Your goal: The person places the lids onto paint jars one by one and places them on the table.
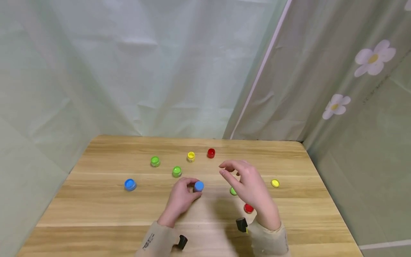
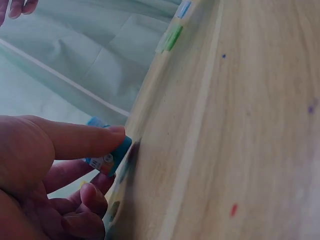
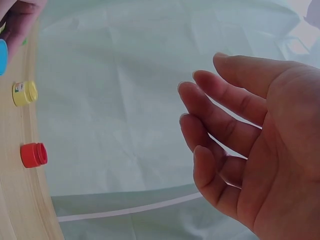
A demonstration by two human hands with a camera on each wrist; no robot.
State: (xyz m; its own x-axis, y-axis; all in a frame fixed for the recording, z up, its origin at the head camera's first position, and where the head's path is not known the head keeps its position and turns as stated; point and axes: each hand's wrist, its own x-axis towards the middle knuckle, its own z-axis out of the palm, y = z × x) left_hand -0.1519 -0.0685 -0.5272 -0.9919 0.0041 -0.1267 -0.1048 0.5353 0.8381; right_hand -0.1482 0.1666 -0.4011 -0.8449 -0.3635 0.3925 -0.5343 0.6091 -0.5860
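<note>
My left hand (image 1: 181, 198) pinches a small blue tub (image 1: 199, 186) between thumb and fingers at the middle of the table. In the left wrist view, a printed label shows on the tub (image 2: 104, 163), held close over the wood. Held up to the right of it, my right hand (image 1: 248, 184) has nothing in its grasp. Its fingers are loosely bent and apart from the thumb, as the right hand (image 3: 250, 135) also shows in the right wrist view. Beneath and beside that hand lie a green lid (image 1: 233, 191) and a red lid (image 1: 248, 208).
Behind the hands stand an uncovered yellow tub (image 1: 191, 157), a red tub (image 1: 211, 153) and two green tubs, one left (image 1: 155, 162) and one nearer (image 1: 177, 172). A blue tub (image 1: 130, 185) is far left, a yellow lid (image 1: 275, 183) right. A curtain (image 1: 192, 71) hangs behind the table.
</note>
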